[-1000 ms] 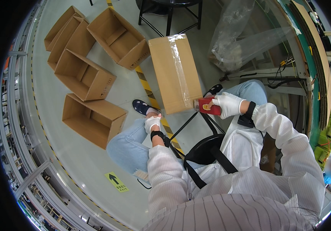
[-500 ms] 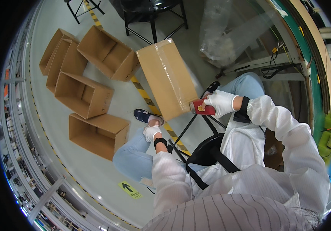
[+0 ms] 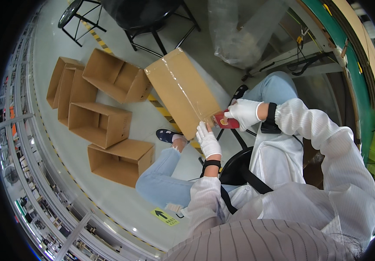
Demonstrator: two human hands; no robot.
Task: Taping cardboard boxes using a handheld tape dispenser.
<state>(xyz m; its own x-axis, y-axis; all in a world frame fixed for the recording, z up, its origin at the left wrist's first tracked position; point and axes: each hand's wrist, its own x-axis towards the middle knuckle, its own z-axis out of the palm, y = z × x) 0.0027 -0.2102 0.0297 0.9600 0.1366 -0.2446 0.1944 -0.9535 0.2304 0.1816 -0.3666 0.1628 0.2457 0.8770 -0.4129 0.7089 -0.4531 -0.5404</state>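
Observation:
A closed brown cardboard box [image 3: 183, 91] stands in front of me, with a shiny strip of clear tape running along its top seam to the near edge. My right hand [image 3: 244, 114], in a white glove, grips a red tape dispenser [image 3: 226, 120] against the box's near end. My left hand [image 3: 208, 140], gloved too, lies with fingers stretched out on the near edge of the box, just left of the dispenser. The dispenser's front end is partly hidden by the box edge.
Several open cardboard boxes [image 3: 109, 163] lie on their sides at the left. Black stools [image 3: 141, 15] stand beyond the box. A clear plastic bag [image 3: 239, 48] hangs by the green-edged workbench [image 3: 327, 26] on the right. Yellow-black tape [image 3: 159, 106] marks the floor.
My left hand has come up from beside my left knee to the box's near edge. The dispenser stays in my right hand at the box end. The view has shifted slightly.

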